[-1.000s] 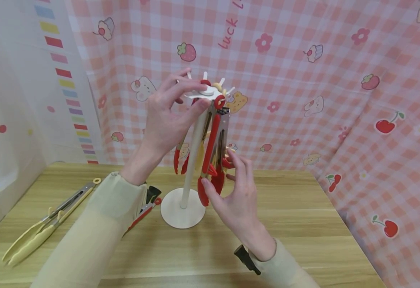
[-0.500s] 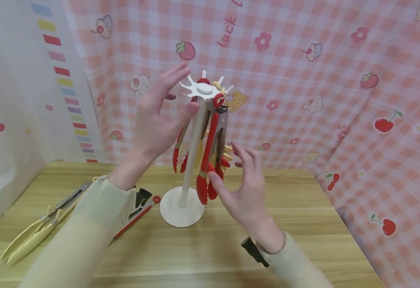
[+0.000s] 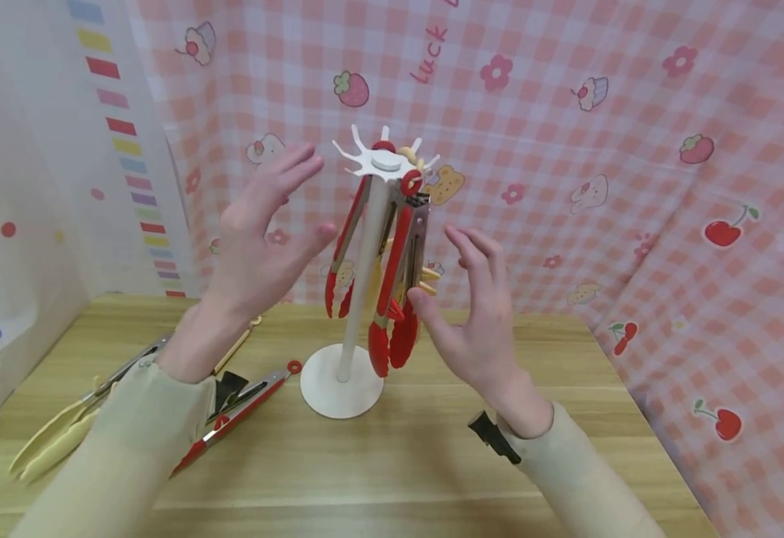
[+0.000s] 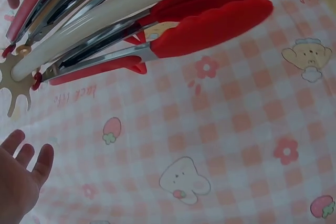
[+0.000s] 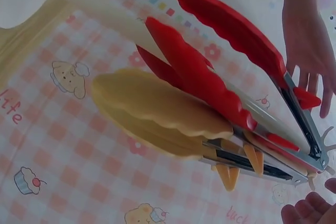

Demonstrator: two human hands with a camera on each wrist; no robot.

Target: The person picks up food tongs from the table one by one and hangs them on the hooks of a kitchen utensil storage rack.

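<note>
A white stand [image 3: 386, 159] with hooked arms holds several tongs hung by their end rings. Red-headed tongs [image 3: 392, 280] hang at its front right, and a second red pair [image 3: 331, 291] at the back left. Cream-yellow tongs [image 5: 168, 114] hang beside the red ones, mostly hidden in the head view. My left hand [image 3: 257, 235], fingers spread and holding nothing, is in the air left of the stand's top. To the right, my right hand [image 3: 479, 321] holds nothing, its thumb and fingers loosely bent, with the thumb tip close to the hanging red tongs.
Red tongs [image 3: 250, 407] lie on the wooden table [image 3: 392, 478] left of the round white base [image 3: 324, 400]. Cream-yellow tongs [image 3: 58, 441] lie farther left, partly under my sleeve in view. Another cream handle [image 3: 235, 349] shows behind my left wrist. A checked cloth [image 3: 539, 149] hangs behind.
My left hand has let go of the stand's top and drawn left and down. My right hand has come off the red tongs and shifted right. The tongs stay hanging.
</note>
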